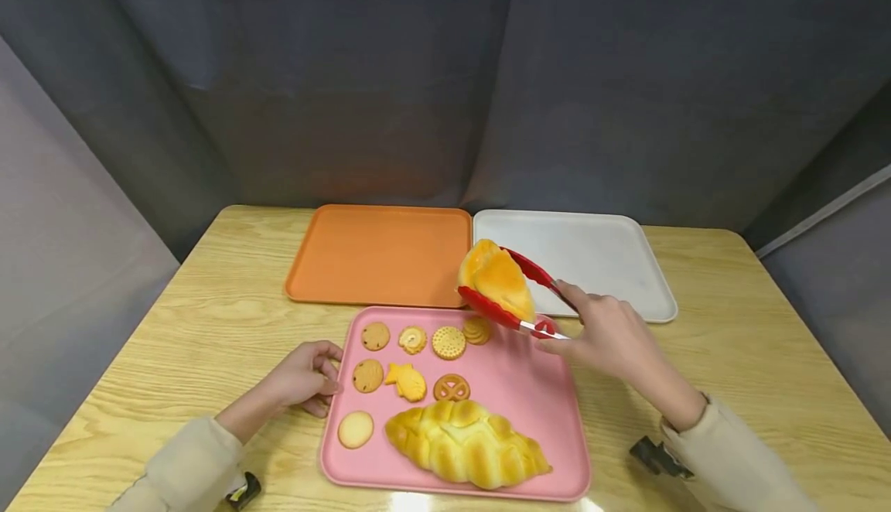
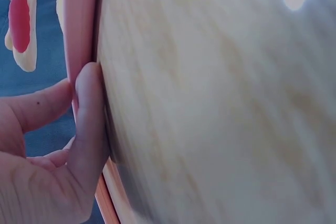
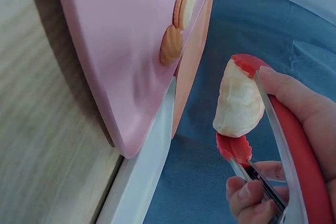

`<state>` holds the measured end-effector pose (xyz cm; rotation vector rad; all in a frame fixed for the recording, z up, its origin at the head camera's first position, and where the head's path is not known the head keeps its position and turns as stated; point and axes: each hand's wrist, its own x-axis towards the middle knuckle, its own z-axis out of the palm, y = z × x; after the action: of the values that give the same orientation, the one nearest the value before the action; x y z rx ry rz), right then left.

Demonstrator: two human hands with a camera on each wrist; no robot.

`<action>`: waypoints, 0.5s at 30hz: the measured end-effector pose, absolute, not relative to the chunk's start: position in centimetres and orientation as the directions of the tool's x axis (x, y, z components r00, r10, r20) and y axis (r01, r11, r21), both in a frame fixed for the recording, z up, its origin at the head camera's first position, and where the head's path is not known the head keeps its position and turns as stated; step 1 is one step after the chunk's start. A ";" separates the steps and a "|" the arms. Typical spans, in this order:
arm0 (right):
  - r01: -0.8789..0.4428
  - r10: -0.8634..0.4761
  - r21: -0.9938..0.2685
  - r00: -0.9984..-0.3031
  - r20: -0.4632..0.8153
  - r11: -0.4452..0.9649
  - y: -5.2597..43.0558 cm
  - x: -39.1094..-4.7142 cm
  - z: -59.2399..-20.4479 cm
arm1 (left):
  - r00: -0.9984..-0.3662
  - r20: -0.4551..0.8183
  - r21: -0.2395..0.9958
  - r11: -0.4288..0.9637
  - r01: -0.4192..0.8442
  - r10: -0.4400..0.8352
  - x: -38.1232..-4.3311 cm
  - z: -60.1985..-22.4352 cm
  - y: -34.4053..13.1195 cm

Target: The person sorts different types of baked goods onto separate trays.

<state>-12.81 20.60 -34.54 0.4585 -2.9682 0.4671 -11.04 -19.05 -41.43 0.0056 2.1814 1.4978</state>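
My right hand (image 1: 611,334) grips a pair of red-tipped metal tongs (image 1: 487,307). Between the tong heads is a golden bread roll (image 1: 503,278), raised above the far right part of a pink tray (image 1: 532,388); its pale side (image 3: 237,100) faces the right wrist camera. At the tray's left edge, my left hand (image 1: 309,379) pinches the rim with thumb (image 2: 44,106) and finger. A long braided loaf (image 1: 466,444) lies along the near side of the tray. Behind it are several cookies, among them a fish-shaped one (image 1: 407,382) and a pretzel-shaped one (image 1: 452,387).
An orange tray (image 1: 383,253) lies beyond the pink one, at the back left. Beside it on the right is a white tray (image 1: 592,253), partly overlapped by the tongs and right hand in the head view. Dark curtains (image 1: 362,79) hang behind the wooden table (image 1: 738,357).
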 end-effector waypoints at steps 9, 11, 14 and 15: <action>-0.328 -0.295 -0.262 -0.942 0.157 0.908 19.4 -15.4 -34.3 | -0.877 -0.391 0.882 0.386 -0.270 0.280 -11.1 -41.2 -19.1; -0.332 -0.301 -0.253 -0.941 0.155 0.909 19.1 -15.9 -34.2 | -0.877 -0.388 0.884 0.385 -0.266 0.284 -11.1 -41.2 -19.1; -0.345 -0.316 -0.247 -0.937 0.151 0.906 18.6 -16.6 -34.2 | -0.877 -0.388 0.884 0.385 -0.266 0.284 -11.1 -41.3 -19.2; -0.348 -0.319 -0.248 -0.936 0.151 0.904 18.5 -16.8 -34.1 | -0.877 -0.389 0.884 0.384 -0.269 0.282 -11.1 -41.3 -19.2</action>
<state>-16.78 18.48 -34.15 0.5201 -2.9610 0.4147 -11.05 -19.18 -41.30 0.0117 2.1635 1.5128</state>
